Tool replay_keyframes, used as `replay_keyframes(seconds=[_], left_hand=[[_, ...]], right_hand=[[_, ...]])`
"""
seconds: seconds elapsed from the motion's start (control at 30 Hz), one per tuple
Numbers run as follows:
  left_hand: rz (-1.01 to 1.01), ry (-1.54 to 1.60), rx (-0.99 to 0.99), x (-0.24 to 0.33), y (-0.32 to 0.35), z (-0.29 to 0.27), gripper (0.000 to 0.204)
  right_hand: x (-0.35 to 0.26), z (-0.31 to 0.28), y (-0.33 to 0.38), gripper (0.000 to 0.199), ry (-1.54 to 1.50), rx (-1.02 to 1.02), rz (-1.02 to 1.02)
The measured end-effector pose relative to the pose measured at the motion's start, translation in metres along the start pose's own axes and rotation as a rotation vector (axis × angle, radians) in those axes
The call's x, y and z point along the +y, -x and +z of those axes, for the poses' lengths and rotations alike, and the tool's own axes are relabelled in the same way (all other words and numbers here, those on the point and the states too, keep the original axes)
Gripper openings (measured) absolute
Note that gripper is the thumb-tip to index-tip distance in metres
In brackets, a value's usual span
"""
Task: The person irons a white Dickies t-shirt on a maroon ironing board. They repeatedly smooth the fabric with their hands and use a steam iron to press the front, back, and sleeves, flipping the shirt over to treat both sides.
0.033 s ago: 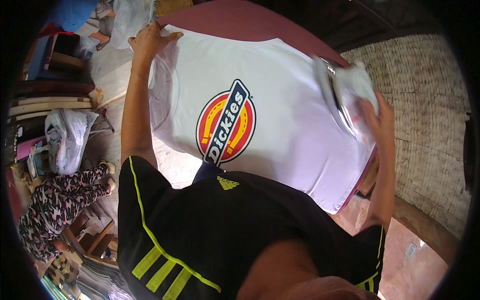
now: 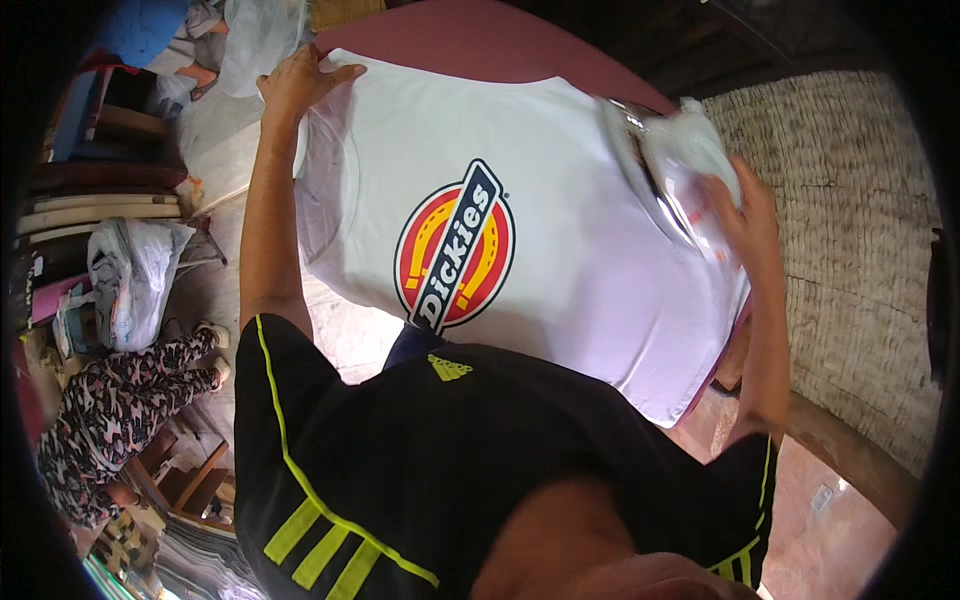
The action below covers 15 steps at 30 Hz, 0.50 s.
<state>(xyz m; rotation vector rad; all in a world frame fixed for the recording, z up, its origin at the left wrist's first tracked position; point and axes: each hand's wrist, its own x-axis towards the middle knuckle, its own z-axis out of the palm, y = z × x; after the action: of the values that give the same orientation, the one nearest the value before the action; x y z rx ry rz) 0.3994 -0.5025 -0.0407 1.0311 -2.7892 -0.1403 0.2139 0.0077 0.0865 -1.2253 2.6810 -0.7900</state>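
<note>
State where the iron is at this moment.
In the head view, the iron is at the upper right, held in the right hand over the right side of the white shirt.

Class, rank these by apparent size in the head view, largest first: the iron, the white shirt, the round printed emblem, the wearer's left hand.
1. White shirt
2. Iron and printed emblem: too alike to rank
3. Left hand

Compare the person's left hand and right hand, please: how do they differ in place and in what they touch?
The left hand is at the far left corner of the white shirt; the right hand holds an iron at the shirt's right side.
The left hand reaches farther from the person's body than the right hand.
The left hand's thumb points right, while the right hand's fingers point left.
Both are bare.
</note>
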Motion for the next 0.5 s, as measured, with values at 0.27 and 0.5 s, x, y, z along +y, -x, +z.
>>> replay_keyframes(seconds=[0.27, 0.5], left_hand=[[0.070, 0.731, 0.054, -0.031, -0.013, 0.036, 0.041], [0.139, 0.508, 0.184, -0.053, 0.000, 0.042, 0.031]], right_hand=[[-0.108, 0.120, -0.135, 0.037, 0.095, -0.264, -0.425], [-0.207, 0.184, -0.182, 0.042, 0.046, -0.234, -0.273]])
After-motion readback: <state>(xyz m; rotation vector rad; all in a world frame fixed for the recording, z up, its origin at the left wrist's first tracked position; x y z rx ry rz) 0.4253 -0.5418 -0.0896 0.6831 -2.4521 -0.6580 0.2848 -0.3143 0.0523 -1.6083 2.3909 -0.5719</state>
